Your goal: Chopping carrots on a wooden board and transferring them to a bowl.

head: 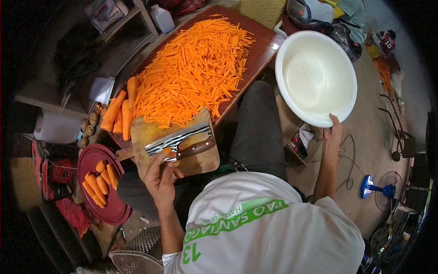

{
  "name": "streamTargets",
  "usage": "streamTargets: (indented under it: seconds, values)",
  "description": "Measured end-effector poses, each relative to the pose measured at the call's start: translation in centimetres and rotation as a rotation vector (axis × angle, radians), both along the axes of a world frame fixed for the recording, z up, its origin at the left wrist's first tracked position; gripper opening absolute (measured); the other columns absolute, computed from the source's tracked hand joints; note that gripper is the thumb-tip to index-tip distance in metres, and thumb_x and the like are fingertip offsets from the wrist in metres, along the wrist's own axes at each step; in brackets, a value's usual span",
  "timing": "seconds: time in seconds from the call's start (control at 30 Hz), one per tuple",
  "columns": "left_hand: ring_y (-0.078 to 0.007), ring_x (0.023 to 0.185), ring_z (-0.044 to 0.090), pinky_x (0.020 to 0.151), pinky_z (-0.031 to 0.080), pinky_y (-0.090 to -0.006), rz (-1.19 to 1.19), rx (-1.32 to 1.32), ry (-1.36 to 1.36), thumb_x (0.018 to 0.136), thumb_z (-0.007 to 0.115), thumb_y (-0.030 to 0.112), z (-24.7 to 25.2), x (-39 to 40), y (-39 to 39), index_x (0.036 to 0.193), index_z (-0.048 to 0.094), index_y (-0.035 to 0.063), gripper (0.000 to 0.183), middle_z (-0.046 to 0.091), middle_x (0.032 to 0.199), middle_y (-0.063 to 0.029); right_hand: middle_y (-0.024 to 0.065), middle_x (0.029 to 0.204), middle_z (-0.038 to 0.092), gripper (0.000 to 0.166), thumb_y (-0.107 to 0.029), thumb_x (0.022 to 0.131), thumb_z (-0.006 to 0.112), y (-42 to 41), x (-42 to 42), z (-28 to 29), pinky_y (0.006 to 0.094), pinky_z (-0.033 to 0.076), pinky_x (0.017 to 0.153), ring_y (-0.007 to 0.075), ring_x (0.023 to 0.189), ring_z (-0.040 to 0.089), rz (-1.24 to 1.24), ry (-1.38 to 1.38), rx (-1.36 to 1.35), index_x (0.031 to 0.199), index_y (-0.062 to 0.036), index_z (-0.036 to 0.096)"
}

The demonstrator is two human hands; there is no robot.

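Note:
My right hand (pixel 332 132) grips the rim of a white plastic basin (pixel 308 80), tilted so its bare inside shows. My left hand (pixel 160 176) is at the near edge of a wooden cutting board (pixel 202 166), its fingers touching or beside the end of a broad-bladed knife with a brown wooden handle (pixel 196 148); whether they hold it I cannot tell. Beyond the board a large heap of carrot sticks (pixel 195 68) covers much of a dark red table (pixel 263 37). Several peeled whole carrots (pixel 113 111) lie at the heap's left side.
A round red plastic lid or tray (pixel 118 212) with carrot pieces (pixel 102 183) stands at the left. Below the basin is an open cardboard box (pixel 291 157). Cables and a blue fan (pixel 368 187) are on the floor at right. A white plastic bottle (pixel 162 19) stands behind the table.

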State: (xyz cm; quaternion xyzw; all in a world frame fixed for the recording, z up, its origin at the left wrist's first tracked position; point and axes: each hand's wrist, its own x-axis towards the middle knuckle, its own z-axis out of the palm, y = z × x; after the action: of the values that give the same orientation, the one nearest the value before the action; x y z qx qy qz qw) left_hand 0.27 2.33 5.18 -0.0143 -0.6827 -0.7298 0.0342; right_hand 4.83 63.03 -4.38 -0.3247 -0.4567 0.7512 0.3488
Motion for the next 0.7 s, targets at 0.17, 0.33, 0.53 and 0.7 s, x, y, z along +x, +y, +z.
streamTargets:
  seconds: [0.17, 0.33, 0.53, 0.7]
  values:
    - [-0.0098, 0.07, 0.062, 0.06, 0.055, -0.0249, -0.001, -0.034, -0.047, 0.099, 0.068, -0.003, -0.1, -0.4, 0.5, 0.128, 0.069, -0.0029, 0.029, 0.069, 0.107, -0.0089, 0.0221, 0.129, 0.065, 0.05, 0.001, 0.091, 0.07, -0.1, 1.9, -4.7, 0.0466, 0.059, 0.102, 0.0344, 0.117, 0.067, -0.05, -0.073, -0.143, 0.137, 0.0099, 0.051]
    - [-0.0088, 0.073, 0.062, 0.062, 0.055, -0.0237, -0.091, -0.058, -0.08, 0.098, 0.07, -0.001, 0.3, -1.3, 1.9, 0.123, 0.071, -0.002, 0.025, 0.068, 0.105, -0.0068, 0.021, 0.125, 0.066, 0.046, -0.003, 0.093, 0.07, 0.3, 0.9, -6.8, 0.0455, 0.06, 0.098, 0.0336, 0.112, 0.068, 0.004, -0.038, -0.197, 0.134, 0.0113, 0.053]
    - [-0.0085, 0.082, 0.059, 0.072, 0.049, -0.021, -0.334, -0.233, -0.09, 0.098, 0.071, -0.001, -0.7, -1.9, 3.5, 0.121, 0.07, -0.0049, 0.024, 0.064, 0.101, -0.0041, 0.0217, 0.124, 0.066, 0.044, -0.004, 0.096, 0.068, 0.8, 0.7, -8.1, 0.0417, 0.062, 0.091, 0.0325, 0.11, 0.07, -0.031, -0.132, -0.16, 0.133, 0.0126, 0.052]
    - [-0.0108, 0.085, 0.059, 0.074, 0.048, -0.0238, -0.403, -0.316, -0.007, 0.097, 0.071, 0.0, -1.0, -1.3, 4.2, 0.12, 0.07, -0.005, 0.024, 0.064, 0.097, -0.0047, 0.0223, 0.128, 0.066, 0.045, -0.003, 0.097, 0.067, -0.3, -0.3, -7.4, 0.0426, 0.062, 0.094, 0.0326, 0.112, 0.069, 0.004, -0.115, -0.132, 0.136, 0.0131, 0.05]
